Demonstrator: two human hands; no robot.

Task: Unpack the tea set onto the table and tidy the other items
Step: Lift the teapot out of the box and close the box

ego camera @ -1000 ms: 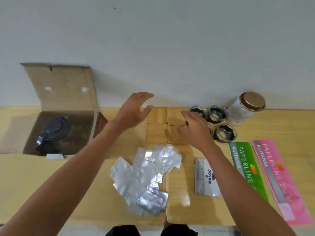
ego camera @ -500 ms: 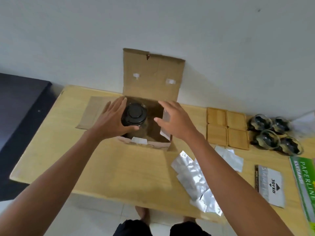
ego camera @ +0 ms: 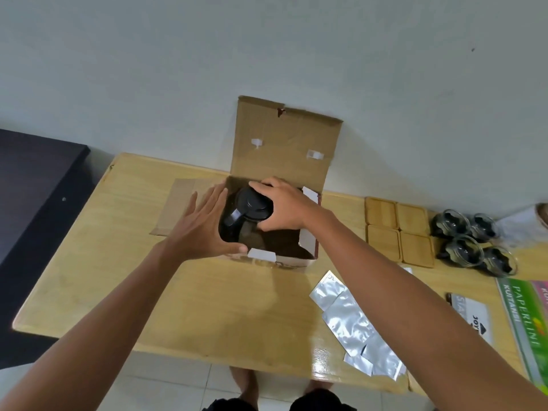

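Note:
An open cardboard box [ego camera: 284, 143] stands at the back of the wooden table [ego camera: 207, 307], lid flap up against the wall. Inside it is a glass teapot with a black lid [ego camera: 247, 210]. My right hand [ego camera: 284, 207] is closed over the teapot's lid from above. My left hand [ego camera: 201, 229] lies flat and open against the box's left side, fingers spread, thumb on the front rim. To the right lie several square bamboo coasters [ego camera: 398, 231] and several glass cups [ego camera: 471, 241].
Silver foil pouches [ego camera: 354, 318] lie near the front edge on the right. A Joyko packet [ego camera: 474, 315] and a green Paperline receipt book [ego camera: 525, 324] lie at the far right. A dark surface [ego camera: 32, 200] sits left of the table. My feet are below the table edge.
My right hand moved from the box's right side onto the teapot lid and closed on it. My left hand slid off the teapot to the box's left wall. The view shifted slightly left.

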